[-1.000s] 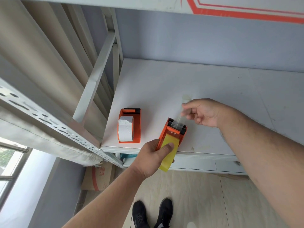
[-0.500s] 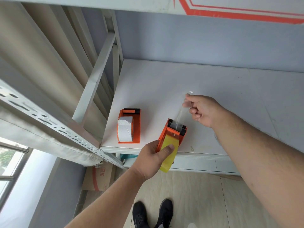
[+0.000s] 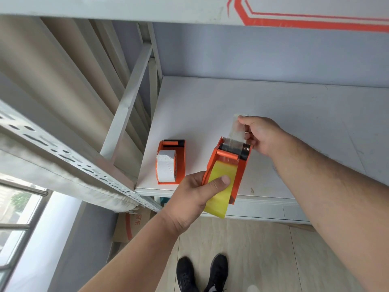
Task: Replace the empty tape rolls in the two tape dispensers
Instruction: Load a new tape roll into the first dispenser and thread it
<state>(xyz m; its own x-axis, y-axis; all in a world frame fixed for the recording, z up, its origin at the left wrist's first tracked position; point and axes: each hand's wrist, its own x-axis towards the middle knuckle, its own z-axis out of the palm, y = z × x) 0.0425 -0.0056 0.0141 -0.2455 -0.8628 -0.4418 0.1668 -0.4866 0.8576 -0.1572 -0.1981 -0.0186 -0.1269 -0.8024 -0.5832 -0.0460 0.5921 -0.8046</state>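
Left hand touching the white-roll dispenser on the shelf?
Apart. Head view shows bare white shelf between the left hand and the white-roll dispenser; that hand grips the yellow-roll dispenser.

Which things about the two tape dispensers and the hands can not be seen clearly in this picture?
- Head view: the near side of the yellow tape roll is covered by the left hand.
- The right hand pinches the clear tape end; its fingertips hide where the strip ends.
- The dispenser blade teeth are too small to judge.
- The second dispenser hides its white roll core.
- The cardboard box is cut off by the shelf.
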